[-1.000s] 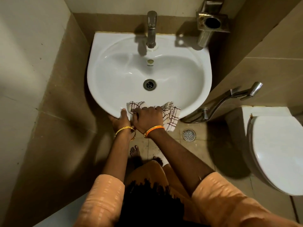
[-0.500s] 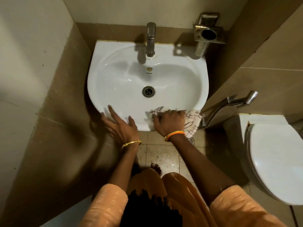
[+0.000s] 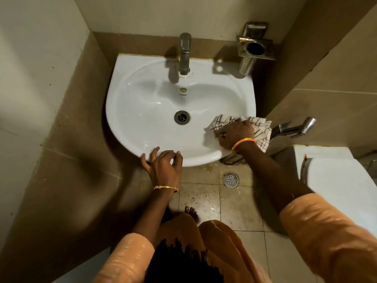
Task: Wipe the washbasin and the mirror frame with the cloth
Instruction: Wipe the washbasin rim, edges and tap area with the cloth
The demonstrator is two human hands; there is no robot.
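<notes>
- The right hand (image 3: 236,132) lay on the checked cloth (image 3: 259,129), fingers curled into its folds and pressing it onto the right front rim of the washbasin (image 3: 142,111); part of the cloth draped over the outer edge, most likely so that lip and side were wiped in one pass.
- The left hand (image 3: 163,164) held nothing; its fingers, loosely bent, rested on the front rim, apparently to steady the body while the other arm reached across.
- Judged from this, the wiping was at the rim stage; no mirror frame was in view.
- Counted: one cloth, one basin with one drain (image 3: 182,117) and one tap (image 3: 184,54) at the back.
- Further out: one metal holder (image 3: 254,52) on the wall, one hand sprayer (image 3: 295,127) to the right, one floor drain (image 3: 231,179), one toilet (image 3: 342,180), one bangle on each wrist.
</notes>
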